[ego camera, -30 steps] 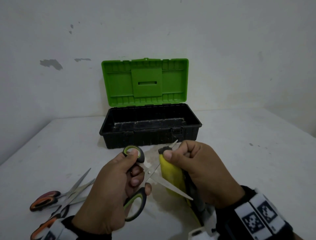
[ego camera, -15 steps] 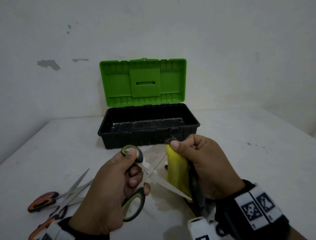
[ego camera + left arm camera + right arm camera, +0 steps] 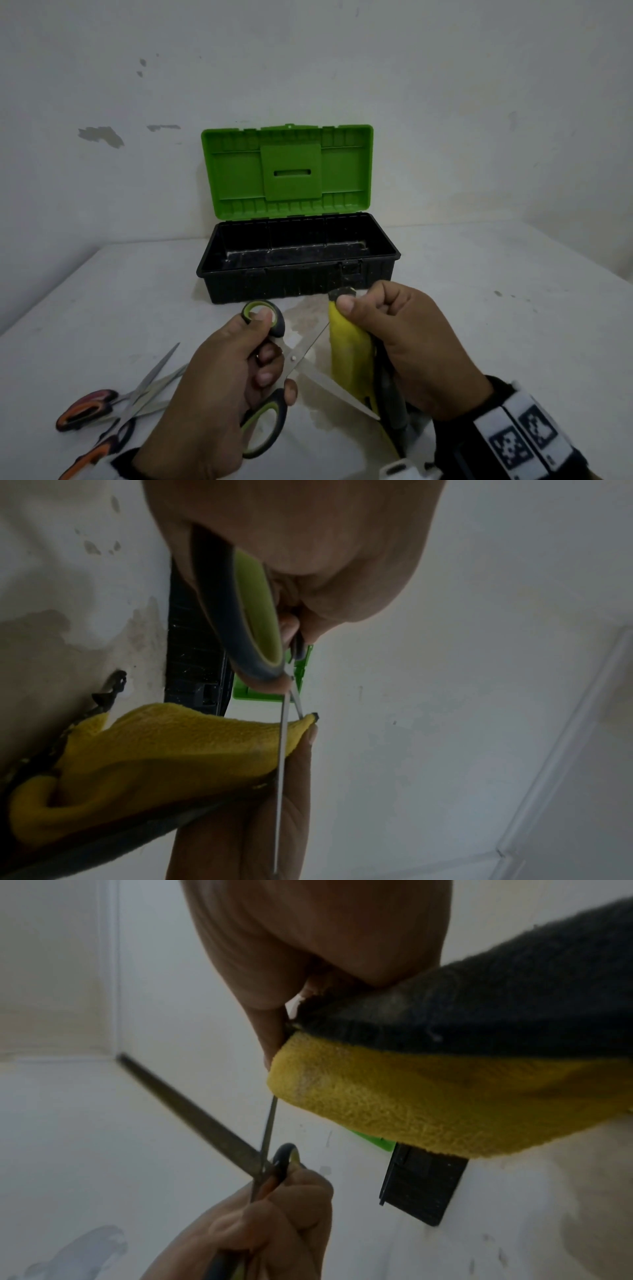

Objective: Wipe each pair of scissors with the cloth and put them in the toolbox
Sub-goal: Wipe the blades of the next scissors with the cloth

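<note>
My left hand (image 3: 233, 387) grips the green-and-black handles of a pair of scissors (image 3: 294, 359), whose blades stand spread apart. My right hand (image 3: 394, 342) pinches a yellow-and-dark cloth (image 3: 349, 356) folded around the upper blade, close to its tip. The lower blade (image 3: 342, 390) lies bare in front of the cloth. The left wrist view shows the cloth (image 3: 164, 753) wrapping the blade (image 3: 281, 764); the right wrist view shows the cloth (image 3: 428, 1102) and the bare blade (image 3: 192, 1112). Behind the hands stands the black toolbox (image 3: 298, 257) with its green lid (image 3: 287, 171) raised; no scissors are visible inside it.
Two orange-handled pairs of scissors (image 3: 102, 411) lie crossed on the white table (image 3: 513, 308) at my near left. The toolbox stands against the white wall. A damp stain (image 3: 305, 311) marks the table in front of the box.
My right hand has slid the cloth up along the upper blade toward its tip, which is now covered. The left hand keeps the same grip on the handles.
</note>
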A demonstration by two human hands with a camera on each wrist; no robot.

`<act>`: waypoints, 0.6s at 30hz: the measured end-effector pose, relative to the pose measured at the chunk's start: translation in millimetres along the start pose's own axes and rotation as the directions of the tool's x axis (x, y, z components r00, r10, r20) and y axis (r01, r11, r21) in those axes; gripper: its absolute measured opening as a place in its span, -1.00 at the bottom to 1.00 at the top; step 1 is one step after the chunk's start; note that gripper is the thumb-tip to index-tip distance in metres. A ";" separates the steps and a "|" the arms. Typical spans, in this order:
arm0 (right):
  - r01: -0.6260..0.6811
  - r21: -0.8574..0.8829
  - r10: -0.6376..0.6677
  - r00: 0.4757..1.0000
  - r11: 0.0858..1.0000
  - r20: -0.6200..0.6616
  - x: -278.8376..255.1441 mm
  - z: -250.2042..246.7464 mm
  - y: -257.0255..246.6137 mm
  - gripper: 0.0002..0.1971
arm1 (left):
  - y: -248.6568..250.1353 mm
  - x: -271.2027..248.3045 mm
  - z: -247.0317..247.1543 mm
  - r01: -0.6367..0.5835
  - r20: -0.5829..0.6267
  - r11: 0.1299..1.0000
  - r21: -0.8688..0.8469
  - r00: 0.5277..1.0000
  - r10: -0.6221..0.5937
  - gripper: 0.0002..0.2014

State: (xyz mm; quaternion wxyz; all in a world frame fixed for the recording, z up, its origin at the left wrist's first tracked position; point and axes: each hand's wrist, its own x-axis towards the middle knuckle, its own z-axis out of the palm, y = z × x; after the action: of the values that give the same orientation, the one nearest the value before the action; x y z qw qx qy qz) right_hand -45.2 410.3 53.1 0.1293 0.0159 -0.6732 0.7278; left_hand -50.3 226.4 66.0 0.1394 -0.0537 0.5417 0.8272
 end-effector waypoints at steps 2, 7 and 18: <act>-0.025 -0.005 0.025 0.999 1.000 -0.020 3.7 -2.3 0.3 -0.71 | -1.3 0.1 -0.2 -0.010 0.001 1.000 0.004 1.000 0.010 -0.76; -0.065 0.006 0.065 0.986 0.998 -0.153 18.5 -17.0 -8.0 -0.69 | -6.6 4.0 3.0 -0.075 -0.035 0.996 0.053 0.996 0.077 -0.73; 0.066 -0.501 -0.231 0.933 0.863 -0.275 -3.2 -12.6 -10.0 -0.86 | -14.4 21.4 0.7 -0.527 -0.020 0.711 0.466 0.797 0.604 -0.82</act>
State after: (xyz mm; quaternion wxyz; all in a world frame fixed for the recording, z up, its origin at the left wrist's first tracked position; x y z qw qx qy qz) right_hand -38.1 422.7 61.0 0.2949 -0.0846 -0.7996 0.5163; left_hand -66.5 236.1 48.4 -0.1598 0.0771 0.7131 0.6783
